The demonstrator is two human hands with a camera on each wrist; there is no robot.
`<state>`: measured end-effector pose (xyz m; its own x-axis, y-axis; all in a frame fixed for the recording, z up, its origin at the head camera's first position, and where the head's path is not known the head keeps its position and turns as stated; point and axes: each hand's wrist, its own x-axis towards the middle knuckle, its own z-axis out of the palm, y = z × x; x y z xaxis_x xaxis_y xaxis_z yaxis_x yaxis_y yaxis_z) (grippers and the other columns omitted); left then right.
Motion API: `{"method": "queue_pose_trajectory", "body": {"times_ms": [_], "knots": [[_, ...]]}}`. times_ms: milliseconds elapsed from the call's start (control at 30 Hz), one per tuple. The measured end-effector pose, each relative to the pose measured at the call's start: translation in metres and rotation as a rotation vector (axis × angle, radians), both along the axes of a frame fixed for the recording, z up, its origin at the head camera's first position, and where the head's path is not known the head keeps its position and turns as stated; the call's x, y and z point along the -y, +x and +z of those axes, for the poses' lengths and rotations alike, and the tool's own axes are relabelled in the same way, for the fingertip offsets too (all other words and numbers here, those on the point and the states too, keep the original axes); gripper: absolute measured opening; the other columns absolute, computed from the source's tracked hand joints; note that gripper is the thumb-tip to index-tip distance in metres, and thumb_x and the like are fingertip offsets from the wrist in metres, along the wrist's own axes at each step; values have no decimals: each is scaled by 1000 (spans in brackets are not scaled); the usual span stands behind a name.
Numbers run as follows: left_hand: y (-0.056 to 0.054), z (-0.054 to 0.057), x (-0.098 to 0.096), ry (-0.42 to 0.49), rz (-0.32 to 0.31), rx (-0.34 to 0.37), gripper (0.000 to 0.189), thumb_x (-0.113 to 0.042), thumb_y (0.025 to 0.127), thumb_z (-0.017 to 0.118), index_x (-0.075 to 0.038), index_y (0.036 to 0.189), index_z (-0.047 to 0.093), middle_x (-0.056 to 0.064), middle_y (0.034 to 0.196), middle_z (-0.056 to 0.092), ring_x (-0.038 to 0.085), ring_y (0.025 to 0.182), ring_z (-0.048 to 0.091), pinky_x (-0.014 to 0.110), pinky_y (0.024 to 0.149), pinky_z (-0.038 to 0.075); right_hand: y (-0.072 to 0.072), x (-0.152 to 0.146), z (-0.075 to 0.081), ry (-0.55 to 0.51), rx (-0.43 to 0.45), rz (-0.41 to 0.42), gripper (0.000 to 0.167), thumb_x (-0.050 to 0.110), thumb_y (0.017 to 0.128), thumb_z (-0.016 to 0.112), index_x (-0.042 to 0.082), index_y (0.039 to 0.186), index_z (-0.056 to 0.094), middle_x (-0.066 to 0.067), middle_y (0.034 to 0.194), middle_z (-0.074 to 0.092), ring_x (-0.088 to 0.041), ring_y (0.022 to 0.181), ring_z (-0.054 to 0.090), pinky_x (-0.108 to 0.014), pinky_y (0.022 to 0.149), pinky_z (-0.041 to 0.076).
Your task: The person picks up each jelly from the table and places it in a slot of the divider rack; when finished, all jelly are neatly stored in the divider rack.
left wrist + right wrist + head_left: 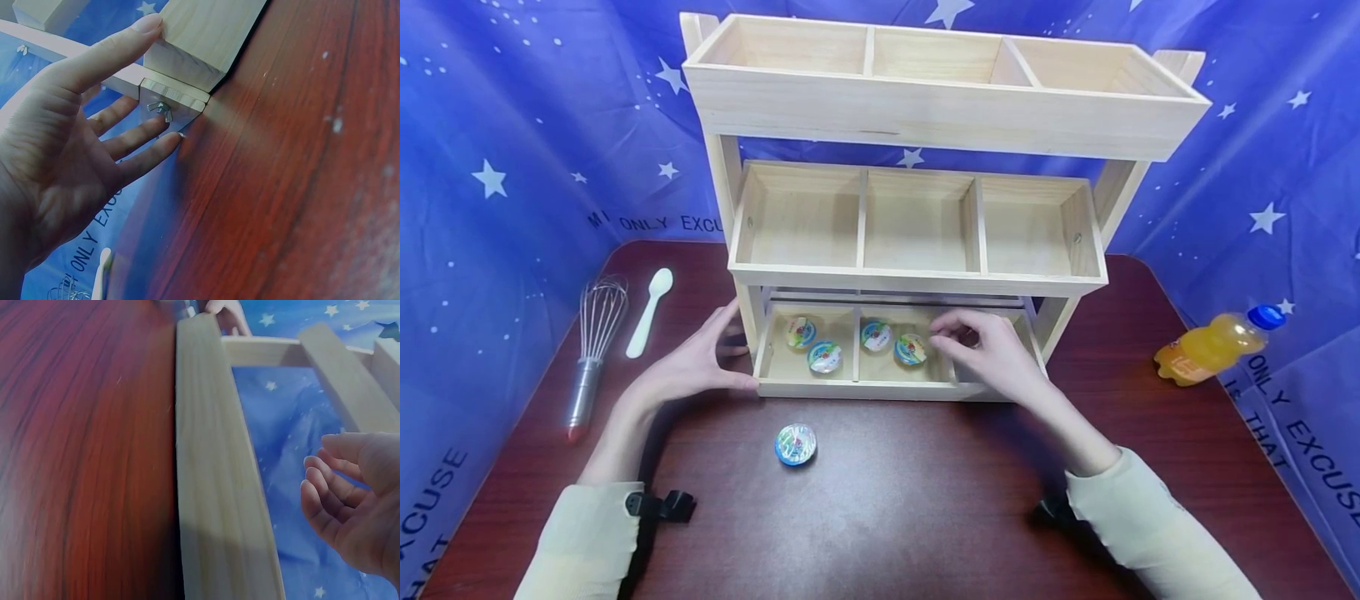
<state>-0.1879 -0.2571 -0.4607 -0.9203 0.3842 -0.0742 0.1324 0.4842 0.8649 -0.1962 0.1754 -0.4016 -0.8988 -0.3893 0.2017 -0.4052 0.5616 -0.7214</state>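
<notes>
A three-tier wooden rack [917, 279] with divided trays stands on the table. My left hand [703, 354] is at the lower left of the rack, thumb touching the bottom tray's corner [187, 65] and relaxed fingers beside the wing nut [161, 109]. Over the bottom tray hovers my right hand [988, 346], fingers loosely bent, with nothing visible in its grasp [356, 494]. Just left of its fingertips sits a small foil-lidded jelly cup [911, 350], sharing the middle compartment with another jelly cup [876, 336]. The left compartment holds two more. One jelly cup [795, 444] lies on the table in front.
A whisk [592, 350] and a white spoon [650, 312] lie on the table at left. An orange drink bottle [1217, 343] with a blue cap lies at the right edge. Blue star-patterned curtain [497, 150] surrounds the table.
</notes>
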Motion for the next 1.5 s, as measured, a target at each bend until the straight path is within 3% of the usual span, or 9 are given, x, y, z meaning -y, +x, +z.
{"method": "queue_pose_trajectory", "body": {"times_ms": [333,533,667,1000,1267,1500], "knots": [[-1,1,-2,-4,2,0,131,-28,72,96,-52,161,3,14,160,28,42,136,55,55,110,50,2,37,-2,-164,92,68,11,15,94,75,11,104,76,-4,91,73,-9,75,63,-21,66,54],[1,1,-1,-12,20,3,131,-28,71,96,-51,161,4,12,160,29,40,136,57,56,112,47,6,67,3,-246,123,141,8,17,95,75,15,102,76,-1,92,75,-13,79,66,-22,67,54],[2,0,0,-8,7,0,132,-27,72,96,-51,161,2,13,160,28,41,137,56,56,111,48,12,86,0,-289,154,216,9,16,95,74,12,102,75,-5,90,74,-17,77,66,-23,67,55],[1,1,-1,-6,-5,-4,131,-28,72,95,-52,161,2,15,159,28,43,136,55,55,109,50,33,104,-11,-236,213,310,9,19,95,74,13,103,75,7,95,73,-8,86,67,-22,75,57],[1,0,-1,-6,-9,-10,131,-26,73,95,-51,161,2,15,160,27,44,140,50,56,108,50,39,110,-17,-207,234,392,16,18,96,73,11,110,75,4,102,73,-4,91,66,-23,80,58],[0,0,-1,-12,-6,-8,130,-28,73,95,-52,161,2,16,160,28,44,139,52,57,109,49,43,115,-24,-220,282,456,23,12,96,72,6,118,73,-7,110,75,-5,98,68,-24,88,61]]}}
